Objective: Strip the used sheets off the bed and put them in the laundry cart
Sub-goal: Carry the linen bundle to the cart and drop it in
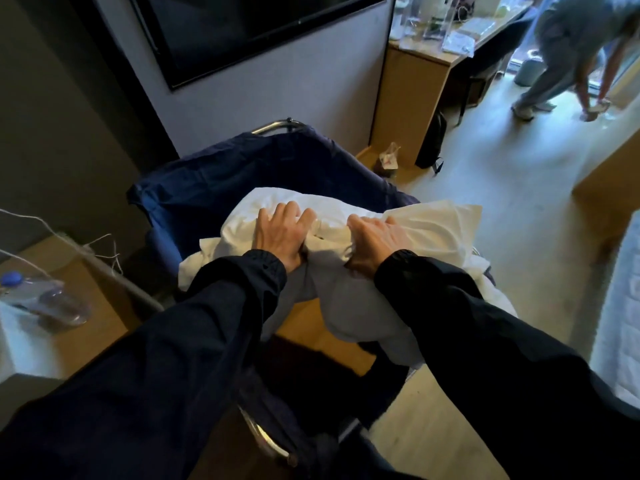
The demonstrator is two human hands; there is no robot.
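A water bottle (38,299) lies on a side surface at far left, well apart from the work. Next stands the laundry cart (214,174), its navy bag open upward. The left hand (277,233) spreads over the bundled white sheets (433,220), thumb dug into a fold. Just beside it, the right hand (375,237) clenches a bunch of the same cloth. The bundle runs left to right across the cart's near right rim, part over the bag and a tail hanging out toward the person. The bag's mouth lies ahead and left of both hands, the left hand nearer, so the push probably goes forward and down. The bed (620,306) edges the far right.
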